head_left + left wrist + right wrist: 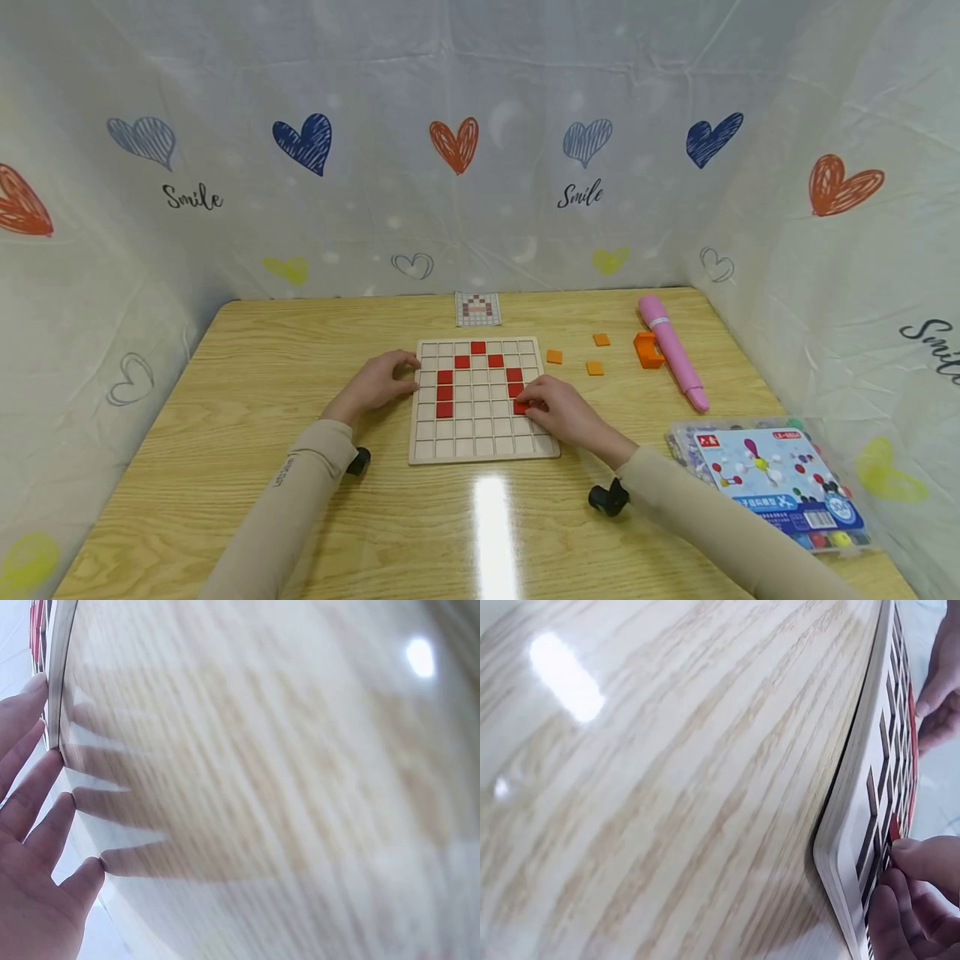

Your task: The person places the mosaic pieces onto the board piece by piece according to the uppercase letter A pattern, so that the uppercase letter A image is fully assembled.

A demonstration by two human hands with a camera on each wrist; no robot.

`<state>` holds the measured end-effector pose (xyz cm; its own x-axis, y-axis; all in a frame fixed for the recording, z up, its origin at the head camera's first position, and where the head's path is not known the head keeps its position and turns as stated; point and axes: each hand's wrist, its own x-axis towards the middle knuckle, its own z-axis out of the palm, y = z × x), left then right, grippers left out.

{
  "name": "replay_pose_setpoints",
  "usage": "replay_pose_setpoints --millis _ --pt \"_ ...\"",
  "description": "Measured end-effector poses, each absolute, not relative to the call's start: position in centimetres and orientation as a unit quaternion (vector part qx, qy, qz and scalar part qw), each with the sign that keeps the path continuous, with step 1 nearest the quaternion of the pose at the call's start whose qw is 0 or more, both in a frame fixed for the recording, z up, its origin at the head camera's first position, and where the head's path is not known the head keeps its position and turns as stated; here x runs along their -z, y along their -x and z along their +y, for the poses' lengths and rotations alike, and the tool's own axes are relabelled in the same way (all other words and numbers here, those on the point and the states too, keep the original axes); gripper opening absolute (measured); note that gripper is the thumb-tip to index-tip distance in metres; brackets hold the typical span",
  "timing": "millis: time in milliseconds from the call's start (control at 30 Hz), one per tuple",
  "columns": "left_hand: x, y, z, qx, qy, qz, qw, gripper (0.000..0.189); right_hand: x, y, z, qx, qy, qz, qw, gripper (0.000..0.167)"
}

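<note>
A square wooden grid board (483,417) lies on the table, several red square tiles (445,391) set in its cells in an arch-like pattern. At the board's left edge is my left hand (377,385), thumb and fingers spread and touching the rim; the left wrist view shows fingertips against the board's side (60,682). My right hand (567,410) reaches over the right edge and pinches a red tile (895,828) at the lower end of the right-hand column. That tile looks slightly tilted in its cell, and the fingertips partly cover it.
A small pattern card (477,309) lies behind the board. To the right are orange tiles (595,368), an orange holder (647,351), a pink wand-shaped object (678,358) and a clear box of molecular model parts (780,479). Printed curtains (517,233) surround the table.
</note>
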<state>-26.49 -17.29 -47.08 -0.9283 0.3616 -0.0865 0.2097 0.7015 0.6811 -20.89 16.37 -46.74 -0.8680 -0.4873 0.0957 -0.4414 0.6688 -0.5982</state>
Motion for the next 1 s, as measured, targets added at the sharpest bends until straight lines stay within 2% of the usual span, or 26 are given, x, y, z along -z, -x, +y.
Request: replay_pose_setpoints --millis 1000 --pt "47.38 26.75 -17.41 -0.345 -0.158 0.919 0.107 0.033 46.83 21.10 15.75 0.292 0.264 0.919 0.025 0.017"
